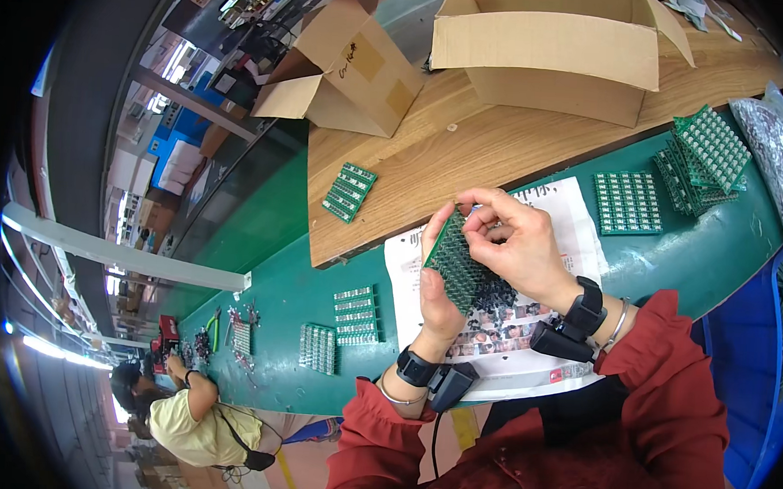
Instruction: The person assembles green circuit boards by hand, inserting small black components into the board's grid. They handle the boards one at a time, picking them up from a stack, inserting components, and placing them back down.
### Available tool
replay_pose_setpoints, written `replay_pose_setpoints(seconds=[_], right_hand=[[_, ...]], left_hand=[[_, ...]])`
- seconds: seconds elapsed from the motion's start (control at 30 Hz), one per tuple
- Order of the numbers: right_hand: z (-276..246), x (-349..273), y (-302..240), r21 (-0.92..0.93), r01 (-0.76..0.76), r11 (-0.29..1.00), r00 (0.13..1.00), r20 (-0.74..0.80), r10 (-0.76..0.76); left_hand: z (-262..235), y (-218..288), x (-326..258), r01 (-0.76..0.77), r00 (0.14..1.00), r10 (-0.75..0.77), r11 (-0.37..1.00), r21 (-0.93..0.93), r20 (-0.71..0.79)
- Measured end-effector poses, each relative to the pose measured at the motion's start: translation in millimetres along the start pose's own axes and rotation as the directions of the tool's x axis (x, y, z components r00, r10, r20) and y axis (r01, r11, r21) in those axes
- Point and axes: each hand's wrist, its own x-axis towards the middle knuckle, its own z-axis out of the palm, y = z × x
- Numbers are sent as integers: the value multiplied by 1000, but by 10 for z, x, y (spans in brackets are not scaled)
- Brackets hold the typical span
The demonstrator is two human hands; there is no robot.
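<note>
Two cardboard boxes — one printed sheet — two hands.

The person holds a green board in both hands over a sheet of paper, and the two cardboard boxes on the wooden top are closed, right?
Not quite. The boxes are open, flaps up, as the head view shows. The rest holds: left hand and right hand hold the green board over the paper.

Bright even light, sharp centre, fisheye bending, dark vignetted rim
</note>
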Motion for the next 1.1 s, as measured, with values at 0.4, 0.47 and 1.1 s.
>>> replay_pose_setpoints(seconds=[0.4,0.47,1.1], right_hand=[[10,-22,-11,6,-71,997,996,54,71],[-8,-30,-5,-28,-38,999,998,50,39],[-10,-55,23,11,-67,998,997,46,66]], left_hand=[[-30,-15,8,-44,997,39,997,-71,-63],[-48,-27,0,-44,998,41,998,-52,-53],[-90,-34,52,-128,982,115,988,-83,-149]])
